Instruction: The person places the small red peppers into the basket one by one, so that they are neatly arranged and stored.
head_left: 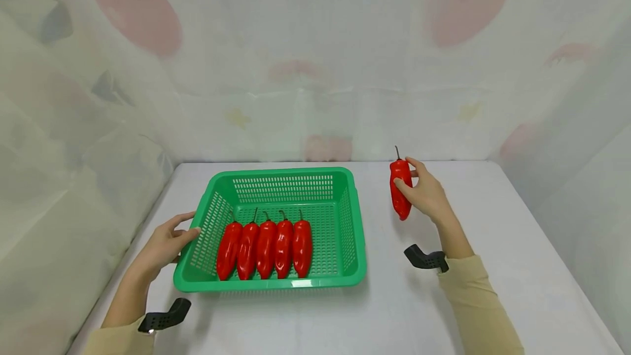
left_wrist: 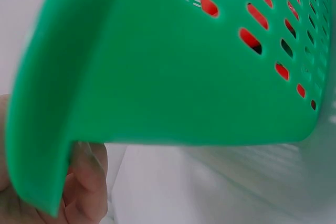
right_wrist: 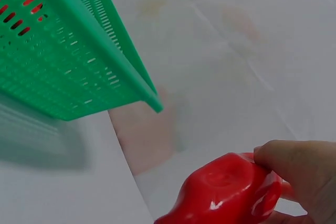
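Note:
A green plastic basket (head_left: 291, 173) with slotted walls stands left of the table's middle. Inside it several red peppers (head_left: 265, 249) lie side by side in a row, stems pointing to the back. My left hand (head_left: 165, 242) grips the basket's left rim, thumb over the top; in the left wrist view the curled fingers (left_wrist: 89, 182) show under the rim. To the right of the basket, my right hand (head_left: 425, 190) holds another red pepper (head_left: 400, 196) between thumb and fingers, its stem up. The right wrist view shows this pepper (right_wrist: 226, 192) close up.
The white table (head_left: 315, 327) meets a pale patterned cloth (head_left: 315, 114) at its back edge. More cloth hangs along the left and right sides. Dark wrist-camera mounts (head_left: 425, 258) stick out from both wrists.

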Motion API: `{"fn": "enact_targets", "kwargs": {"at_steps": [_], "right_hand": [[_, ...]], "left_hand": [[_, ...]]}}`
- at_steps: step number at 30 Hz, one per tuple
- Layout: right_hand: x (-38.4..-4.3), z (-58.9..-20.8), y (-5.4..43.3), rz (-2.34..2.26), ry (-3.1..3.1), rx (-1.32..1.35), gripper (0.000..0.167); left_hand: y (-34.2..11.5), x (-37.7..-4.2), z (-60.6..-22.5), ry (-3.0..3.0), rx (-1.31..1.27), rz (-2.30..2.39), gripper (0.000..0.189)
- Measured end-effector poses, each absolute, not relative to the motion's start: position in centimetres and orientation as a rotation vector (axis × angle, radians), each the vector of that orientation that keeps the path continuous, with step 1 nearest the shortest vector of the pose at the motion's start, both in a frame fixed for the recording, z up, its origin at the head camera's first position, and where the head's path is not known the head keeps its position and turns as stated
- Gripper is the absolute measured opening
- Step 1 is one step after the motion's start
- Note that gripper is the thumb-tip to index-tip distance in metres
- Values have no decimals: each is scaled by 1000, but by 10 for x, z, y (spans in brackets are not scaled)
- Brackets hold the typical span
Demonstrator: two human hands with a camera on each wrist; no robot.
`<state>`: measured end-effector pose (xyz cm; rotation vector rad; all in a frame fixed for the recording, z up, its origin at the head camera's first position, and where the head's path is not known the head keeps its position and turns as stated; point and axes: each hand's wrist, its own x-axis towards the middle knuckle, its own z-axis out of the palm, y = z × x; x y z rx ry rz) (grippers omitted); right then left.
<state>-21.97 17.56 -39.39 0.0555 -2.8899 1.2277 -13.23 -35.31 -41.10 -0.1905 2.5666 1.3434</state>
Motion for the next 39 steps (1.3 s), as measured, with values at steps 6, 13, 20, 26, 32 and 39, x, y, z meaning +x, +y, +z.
{"fn": "enact_targets", "kwargs": {"at_steps": [6, 13, 20, 26, 32, 39], "right_hand": [[-223, -384, 160, 1217, -2885, 134, 66], [-224, -376, 142, 1218, -2890, 182, 65], [-223, -372, 127, 1240, -2901, 215, 65], [-224, -367, 114, 1305, -2888, 216, 66], [-226, -364, 101, 1338, -2896, 252, 63], [-226, -366, 91, 1392, -2894, 281, 61]], "left_hand": [[-353, -130, -411, 2580, -195, 1330, 69], [-353, -130, -411, 2579, -194, 1321, 69], [-352, -131, -411, 2573, -189, 1331, 69], [-353, -132, -411, 2576, -185, 1329, 70], [-353, -132, -412, 2579, -179, 1327, 70], [-353, -132, -412, 2582, -184, 1321, 70]]}}
